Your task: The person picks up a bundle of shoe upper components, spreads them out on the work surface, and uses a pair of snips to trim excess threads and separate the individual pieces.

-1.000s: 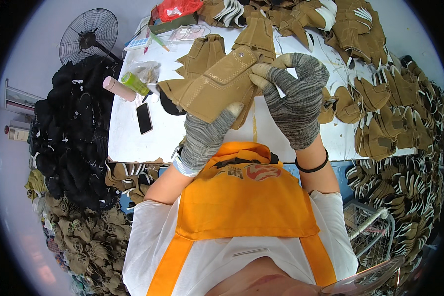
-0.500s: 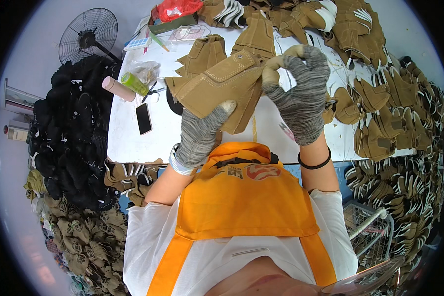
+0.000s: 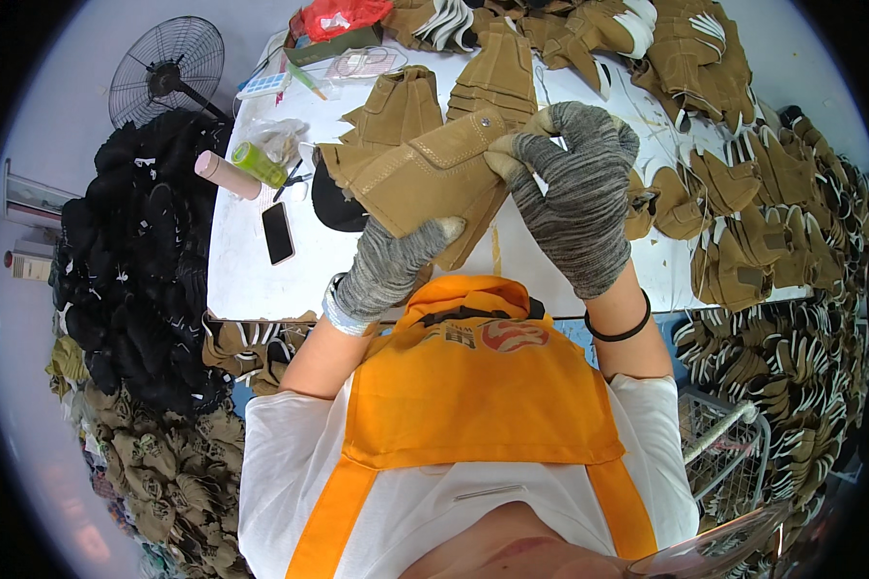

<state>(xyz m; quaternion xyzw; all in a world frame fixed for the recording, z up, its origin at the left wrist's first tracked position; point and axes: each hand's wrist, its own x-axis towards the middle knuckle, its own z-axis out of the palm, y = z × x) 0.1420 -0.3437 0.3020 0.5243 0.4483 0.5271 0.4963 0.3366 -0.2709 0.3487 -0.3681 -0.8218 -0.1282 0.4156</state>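
Observation:
A tan shoe upper (image 3: 425, 174) with pale stitching and a small metal snap is held tilted above the white table (image 3: 357, 280). My left hand (image 3: 396, 262), in a grey knitted glove, grips it from below with the thumb on its front face. At its right end, the fingers of my gloved right hand (image 3: 574, 188) are bent in a pinch by the edge; whether a thread or only that edge lies between them is too small to tell. Behind it stand more tan uppers (image 3: 401, 104), and a stack of them (image 3: 495, 82). A black rounded piece (image 3: 336, 205) lies partly hidden beneath.
On the table's left lie a phone (image 3: 278, 234), a pink bottle (image 3: 227, 175), a green can (image 3: 259, 164) and a plastic bag (image 3: 282, 137). Tan pieces (image 3: 734, 256) crowd the right edge. A fan (image 3: 166, 77) stands beyond a black heap (image 3: 140, 261); a wire cart (image 3: 724, 439) is at right.
My right hand has shifted slightly left and down, its fingers closer to the snap end of the upper. The upper has tipped and moved a little left and down.

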